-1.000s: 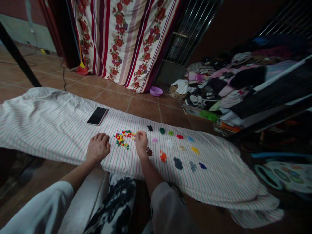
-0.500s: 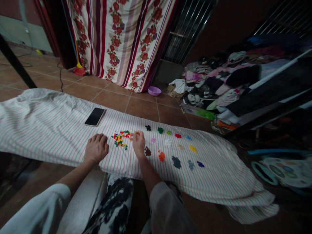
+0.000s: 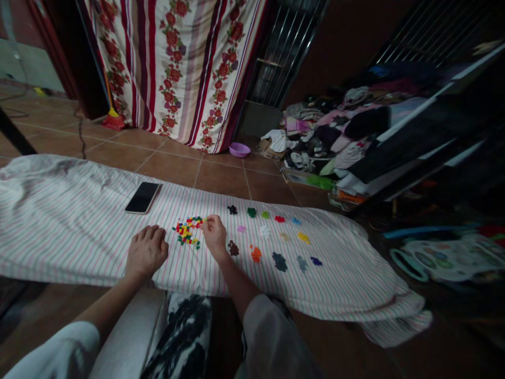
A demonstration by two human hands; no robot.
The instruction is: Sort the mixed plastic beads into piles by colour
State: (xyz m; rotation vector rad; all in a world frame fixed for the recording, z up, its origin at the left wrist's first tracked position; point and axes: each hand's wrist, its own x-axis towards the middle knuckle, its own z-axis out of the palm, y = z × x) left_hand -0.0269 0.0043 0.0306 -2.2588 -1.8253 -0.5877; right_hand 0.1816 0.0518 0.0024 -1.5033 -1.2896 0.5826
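Small red, yellow, green and blue pieces [image 3: 184, 231] lie in a mixed cluster on the striped cloth [image 3: 335, 295]. At the cluster's right edge my right hand [image 3: 215, 235] has its fingertips pinched together; what they hold, if anything, is too small to name. My left hand [image 3: 147, 249] rests on the cloth left of the cluster, fingers lying flat and nothing visible in it. Sorted piles spread to the right, among them black [image 3: 232, 210], brown [image 3: 233, 248], orange [image 3: 255, 253], dark grey [image 3: 280, 261], white [image 3: 265, 230] and yellow pieces [image 3: 303, 238].
A phone [image 3: 142, 198] lies on the cloth beyond my left hand. Past the cloth are a purple basin [image 3: 239, 150], a floral curtain [image 3: 193, 68], a broom [image 3: 113, 120] and heaped clothes [image 3: 335, 129]. Dark bars slant across the right side.
The whole view has shifted, moving most things left in the picture. My right hand stays pinched beside the cluster, and my left hand still rests on the cloth.
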